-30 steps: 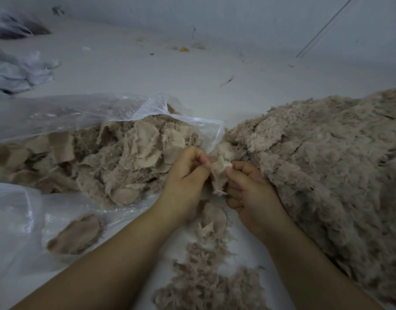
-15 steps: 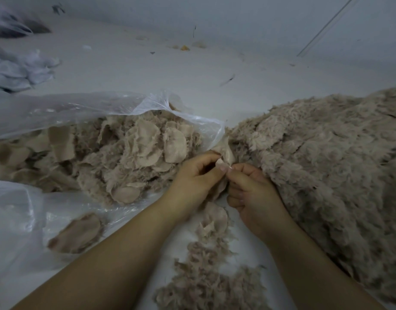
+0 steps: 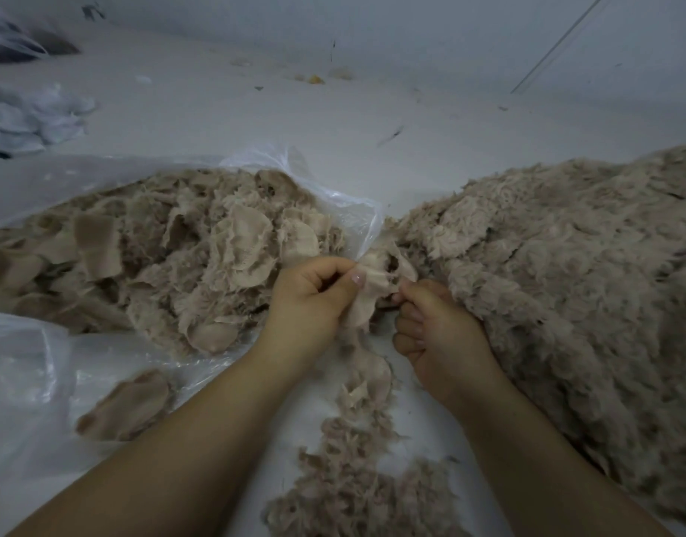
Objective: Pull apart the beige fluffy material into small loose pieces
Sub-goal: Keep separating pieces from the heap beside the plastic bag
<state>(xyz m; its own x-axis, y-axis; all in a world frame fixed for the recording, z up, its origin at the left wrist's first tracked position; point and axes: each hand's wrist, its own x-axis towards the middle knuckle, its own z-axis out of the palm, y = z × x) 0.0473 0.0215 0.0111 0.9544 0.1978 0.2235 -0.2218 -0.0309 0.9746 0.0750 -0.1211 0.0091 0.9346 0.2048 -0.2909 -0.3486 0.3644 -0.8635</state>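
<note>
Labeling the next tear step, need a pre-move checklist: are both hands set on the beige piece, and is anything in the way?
1. Left hand pinches the beige piece: ok.
2. Right hand pinches the same piece: ok; its exact contact is partly hidden.
3. Piece free of the fluffy pile on the right: cannot tell, they overlap.
4. Clear plastic bag out of the grip: cannot tell, its edge meets the piece.
5. Torn pieces lie below the hands: ok.
</note>
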